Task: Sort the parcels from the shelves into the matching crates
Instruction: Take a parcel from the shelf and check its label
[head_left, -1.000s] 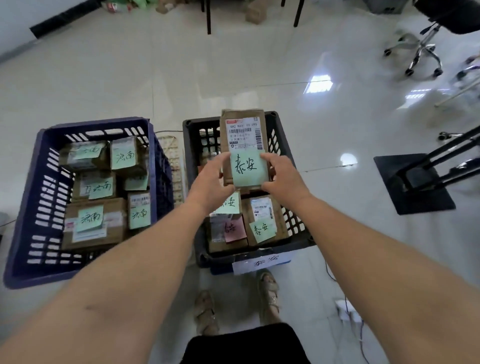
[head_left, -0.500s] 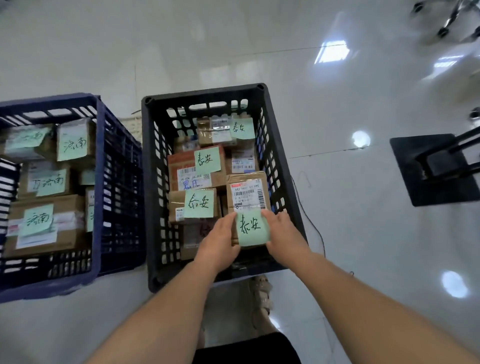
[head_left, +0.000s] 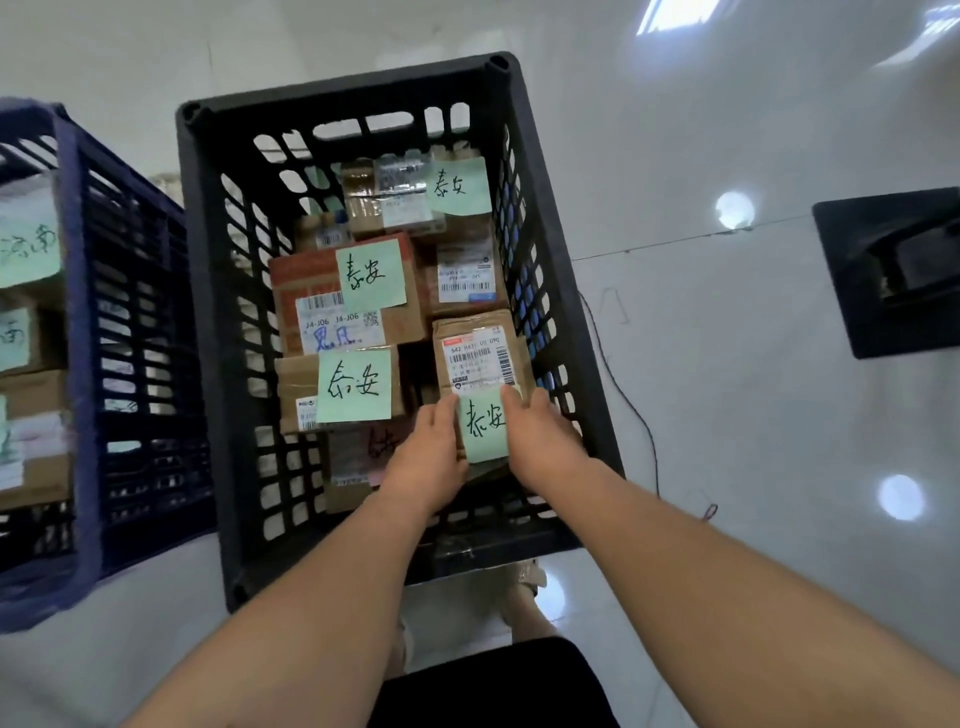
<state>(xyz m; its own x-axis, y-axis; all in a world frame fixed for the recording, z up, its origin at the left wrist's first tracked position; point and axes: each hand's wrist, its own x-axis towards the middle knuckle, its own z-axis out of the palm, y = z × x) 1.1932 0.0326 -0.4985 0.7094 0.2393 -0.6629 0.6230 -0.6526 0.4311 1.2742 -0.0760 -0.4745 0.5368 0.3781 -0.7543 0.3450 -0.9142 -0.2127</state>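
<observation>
A brown parcel (head_left: 480, 358) with a white barcode label and a green handwritten note lies low inside the black crate (head_left: 208, 322), on its right side. My left hand (head_left: 428, 457) grips the parcel's near left edge and my right hand (head_left: 540, 441) grips its near right edge. Several other brown parcels with green notes fill the crate, among them one with a red-printed top (head_left: 311, 291) and one at the far end (head_left: 363, 200). Whether the held parcel rests on those below is hidden by my hands.
A blue crate (head_left: 85, 364) with green-noted parcels stands touching the black crate's left side. A black base plate (head_left: 841, 291) lies on the glossy white floor to the right. A thin cable (head_left: 618, 379) runs along the floor beside the black crate.
Both hands have lowered the parcel from above the black crate down into its right side. The view has moved closer over the crate.
</observation>
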